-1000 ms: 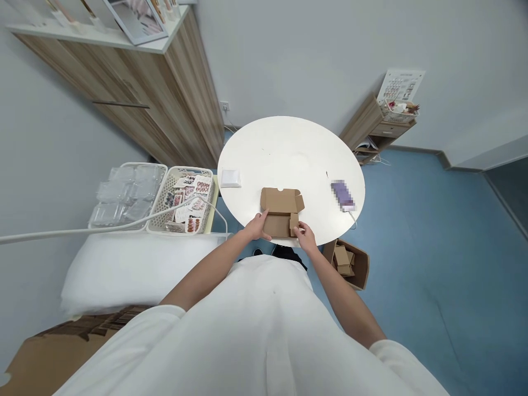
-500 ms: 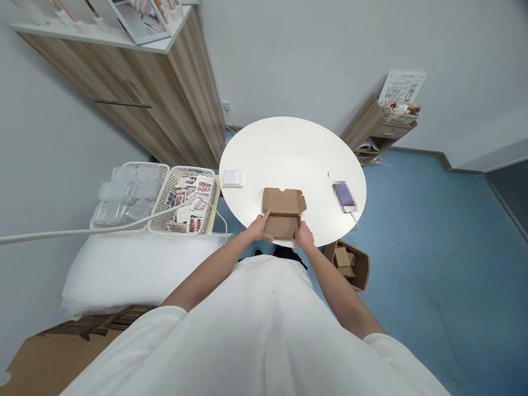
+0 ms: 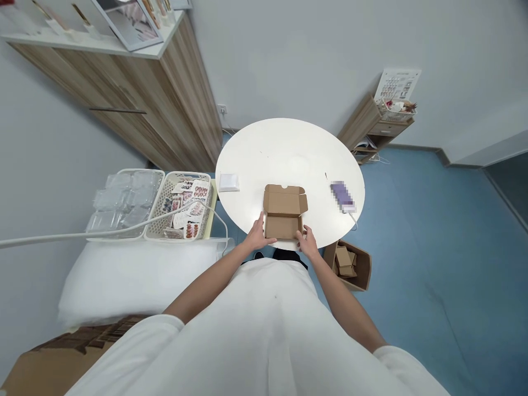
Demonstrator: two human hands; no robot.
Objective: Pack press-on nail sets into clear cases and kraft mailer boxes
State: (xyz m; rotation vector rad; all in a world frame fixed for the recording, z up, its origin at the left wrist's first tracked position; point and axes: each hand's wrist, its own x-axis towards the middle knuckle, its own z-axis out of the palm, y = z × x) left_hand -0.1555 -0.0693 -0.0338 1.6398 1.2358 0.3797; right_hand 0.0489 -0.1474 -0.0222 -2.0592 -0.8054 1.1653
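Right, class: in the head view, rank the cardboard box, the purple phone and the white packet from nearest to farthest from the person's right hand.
1. Cardboard box: touching the right hand, on its left side.
2. Purple phone: on the table's right part.
3. White packet: by the table's left edge.

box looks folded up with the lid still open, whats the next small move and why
Probably tip the lid flap forward and down over the tray. The cardboard box sits at the near edge of the round table, its tray walls standing and its inside showing bare, with the left hand and right hand steadying its two near corners.
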